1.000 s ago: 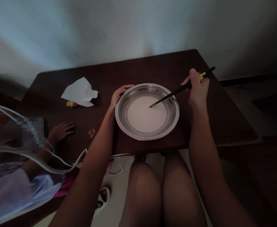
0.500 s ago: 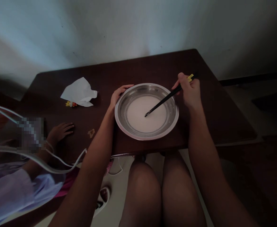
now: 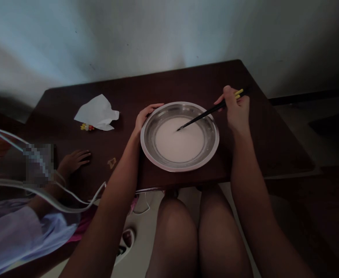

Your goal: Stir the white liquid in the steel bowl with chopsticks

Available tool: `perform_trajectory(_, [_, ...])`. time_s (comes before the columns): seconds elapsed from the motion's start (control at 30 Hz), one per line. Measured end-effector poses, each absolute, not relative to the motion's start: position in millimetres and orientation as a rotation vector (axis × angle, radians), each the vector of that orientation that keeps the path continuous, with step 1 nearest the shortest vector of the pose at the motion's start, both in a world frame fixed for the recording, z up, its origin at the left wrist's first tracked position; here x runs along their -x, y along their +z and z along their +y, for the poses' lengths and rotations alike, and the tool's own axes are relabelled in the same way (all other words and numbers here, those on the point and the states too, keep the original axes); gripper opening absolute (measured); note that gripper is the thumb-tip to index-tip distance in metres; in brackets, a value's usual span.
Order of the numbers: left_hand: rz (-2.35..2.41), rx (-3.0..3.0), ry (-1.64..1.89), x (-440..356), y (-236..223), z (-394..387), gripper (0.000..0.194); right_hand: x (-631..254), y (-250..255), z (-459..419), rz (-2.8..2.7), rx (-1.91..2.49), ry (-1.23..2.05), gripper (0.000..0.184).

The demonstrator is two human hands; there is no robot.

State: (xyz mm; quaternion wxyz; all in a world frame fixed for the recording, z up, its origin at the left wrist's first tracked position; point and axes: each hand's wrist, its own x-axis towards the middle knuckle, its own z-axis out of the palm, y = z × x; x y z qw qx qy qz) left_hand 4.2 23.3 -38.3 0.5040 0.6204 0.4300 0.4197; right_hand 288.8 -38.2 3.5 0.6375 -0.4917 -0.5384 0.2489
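A wide, shallow stainless steel bowl (image 3: 149, 150) stands near the table's front edge, holding a milky white liquid (image 3: 179, 144). Around its far left side curls my left hand (image 3: 143, 116), steadying it with the fingers along the outer wall; some fingers are hidden behind the rim. My right hand (image 3: 235, 110), to the right of the bowl, is closed on black chopsticks (image 3: 202, 115) with yellow marks near their upper ends. They slant down to the left over the bowl's rim, and their tips are in the liquid, left of its far middle.
The dark brown table (image 3: 187, 83) backs onto a pale wall. A crumpled white paper (image 3: 97, 112) and a small yellow toy (image 3: 85, 127) lie at the left. Another person's hand (image 3: 75, 160) rests on the table, near white cables (image 3: 71, 197) and a small brownish piece (image 3: 111, 163).
My right hand has moved slightly up and right, drawing the chopstick tips farther from me across the liquid. My left hand and the bowl have stayed in place.
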Motion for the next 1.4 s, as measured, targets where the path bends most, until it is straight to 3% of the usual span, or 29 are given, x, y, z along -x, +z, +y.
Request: perform_trajectory(1.4, [1.012, -1.474, 1.043, -5.3, -37.3, 22.6, 0.036, -289.7, 3.9, -39.2, -1.222, 1.150, 0.575, 0.054])
